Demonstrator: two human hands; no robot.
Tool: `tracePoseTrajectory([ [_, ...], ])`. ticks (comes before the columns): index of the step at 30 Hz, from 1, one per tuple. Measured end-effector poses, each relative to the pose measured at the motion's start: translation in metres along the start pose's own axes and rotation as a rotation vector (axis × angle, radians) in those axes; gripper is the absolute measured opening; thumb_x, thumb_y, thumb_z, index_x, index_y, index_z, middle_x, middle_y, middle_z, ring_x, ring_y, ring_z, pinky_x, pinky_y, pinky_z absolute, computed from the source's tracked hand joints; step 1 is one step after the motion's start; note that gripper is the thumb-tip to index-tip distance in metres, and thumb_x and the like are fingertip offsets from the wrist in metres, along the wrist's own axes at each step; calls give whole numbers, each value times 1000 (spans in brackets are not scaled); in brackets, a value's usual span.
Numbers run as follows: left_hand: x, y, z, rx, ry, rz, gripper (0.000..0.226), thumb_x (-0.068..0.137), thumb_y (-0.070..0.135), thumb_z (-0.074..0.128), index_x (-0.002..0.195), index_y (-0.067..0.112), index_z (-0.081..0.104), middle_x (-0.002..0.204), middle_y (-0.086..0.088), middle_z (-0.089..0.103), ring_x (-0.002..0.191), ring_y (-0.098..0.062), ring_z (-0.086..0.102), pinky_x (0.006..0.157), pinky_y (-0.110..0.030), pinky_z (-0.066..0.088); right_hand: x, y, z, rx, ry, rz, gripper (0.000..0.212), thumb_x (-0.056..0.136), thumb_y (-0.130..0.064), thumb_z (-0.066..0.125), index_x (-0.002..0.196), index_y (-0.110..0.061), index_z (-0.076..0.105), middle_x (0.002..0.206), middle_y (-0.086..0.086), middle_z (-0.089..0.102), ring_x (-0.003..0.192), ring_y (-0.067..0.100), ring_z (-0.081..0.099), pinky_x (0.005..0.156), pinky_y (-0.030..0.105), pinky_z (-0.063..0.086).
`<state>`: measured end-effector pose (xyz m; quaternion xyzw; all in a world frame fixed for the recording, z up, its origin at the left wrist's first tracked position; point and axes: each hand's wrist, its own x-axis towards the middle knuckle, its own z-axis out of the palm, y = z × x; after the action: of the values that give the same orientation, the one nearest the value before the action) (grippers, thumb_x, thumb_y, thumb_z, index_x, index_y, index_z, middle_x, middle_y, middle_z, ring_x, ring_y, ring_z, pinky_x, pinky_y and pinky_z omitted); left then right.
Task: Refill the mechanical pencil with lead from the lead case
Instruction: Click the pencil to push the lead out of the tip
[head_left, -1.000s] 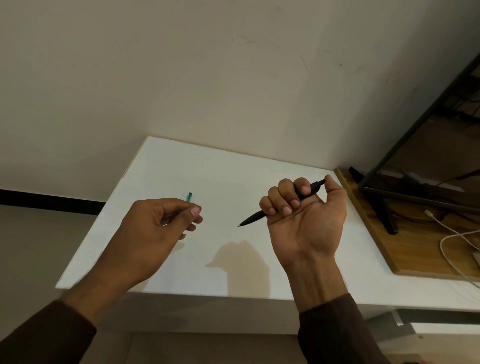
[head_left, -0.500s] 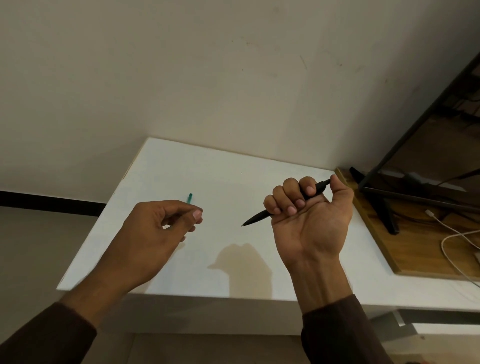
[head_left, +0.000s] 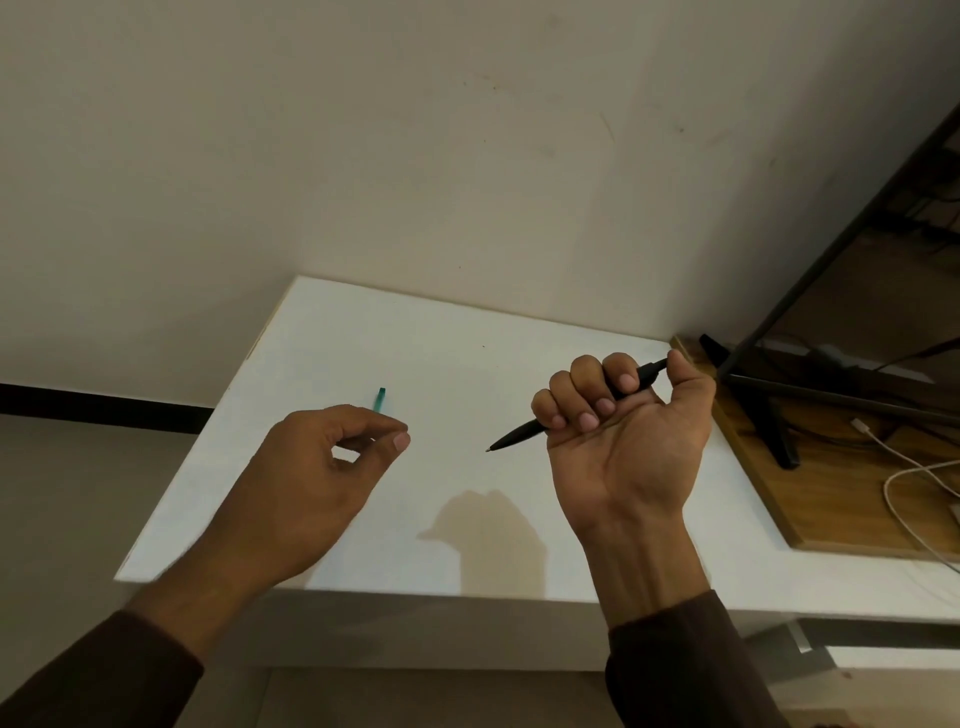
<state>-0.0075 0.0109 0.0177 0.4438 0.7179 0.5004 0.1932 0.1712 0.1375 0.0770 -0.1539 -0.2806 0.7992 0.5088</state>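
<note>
The middle of the slim black mechanical pencil (head_left: 524, 433) is hidden inside the closed right hand (head_left: 623, 447); only its tip and rear end show. The small teal lead case (head_left: 381, 400) shows only its top above the left hand (head_left: 317, 467), and the grip on it cannot be seen. The right picture edge cuts off the white cable (head_left: 904, 483) and the dark monitor (head_left: 857, 291).

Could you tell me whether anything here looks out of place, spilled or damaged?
Nothing stands out. The right hand holds the black pencil in a fist, tip pointing left, intact. The left hand pinches a thin teal item, probably the lead case, mostly hidden. The white table shows no spill, only a shadow.
</note>
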Motion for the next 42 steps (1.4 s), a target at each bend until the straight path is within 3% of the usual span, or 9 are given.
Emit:
tracePoseTrajectory([
  [4, -4, 0, 6, 117, -37, 33, 22, 87, 47, 64, 104, 37, 71, 101, 32, 63, 91, 18, 59, 73, -4, 41, 0, 0, 0, 0, 0, -2, 42, 95, -46, 35, 65, -17, 35, 59, -1, 22, 48, 15, 23, 50, 32, 25],
  [9, -10, -7, 17, 244, -41, 71, 39, 86, 51, 60, 115, 28, 72, 117, 18, 62, 108, -2, 55, 97, -22, 40, -2, 1, 0, 3, 3, 5, 44, 95, -49, 35, 65, -17, 36, 60, -1, 23, 49, 15, 22, 51, 32, 24],
  [11, -15, -10, 22, 272, -40, 67, 49, 84, 53, 56, 117, 22, 73, 121, 9, 66, 112, -10, 59, 99, -26, 41, -2, 1, 0, 2, 6, 4, 43, 95, -48, 35, 65, -17, 36, 59, -1, 23, 48, 15, 23, 50, 32, 25],
  [14, -22, -15, 30, 342, -34, 72, 40, 88, 44, 67, 119, 19, 74, 127, -1, 70, 118, -23, 64, 101, -36, 46, -1, 1, -1, -4, 12, 3, 42, 95, -46, 35, 65, -17, 36, 58, -1, 23, 47, 15, 23, 49, 31, 25],
  [18, -26, -23, 36, 409, -19, 112, 41, 86, 41, 67, 118, 17, 74, 126, -3, 71, 118, -26, 63, 103, -48, 49, -1, 2, -1, -2, 14, 9, 42, 95, -47, 36, 66, -17, 36, 60, -1, 22, 48, 15, 22, 49, 32, 26],
  [25, -24, -37, 44, 541, -59, 140, 63, 86, 60, 46, 128, 20, 68, 142, -5, 62, 135, -30, 53, 116, -62, 32, -1, 2, -3, -5, 26, 11, 44, 95, -48, 35, 65, -17, 35, 59, -1, 22, 48, 15, 21, 49, 31, 25],
  [42, -21, -43, 51, 668, -69, 209, 63, 88, 65, 40, 133, 27, 64, 148, -2, 57, 139, -28, 49, 117, -62, 30, 0, 3, -5, -25, 48, -2, 45, 95, -49, 34, 64, -16, 35, 58, -1, 22, 46, 15, 20, 47, 31, 24],
])
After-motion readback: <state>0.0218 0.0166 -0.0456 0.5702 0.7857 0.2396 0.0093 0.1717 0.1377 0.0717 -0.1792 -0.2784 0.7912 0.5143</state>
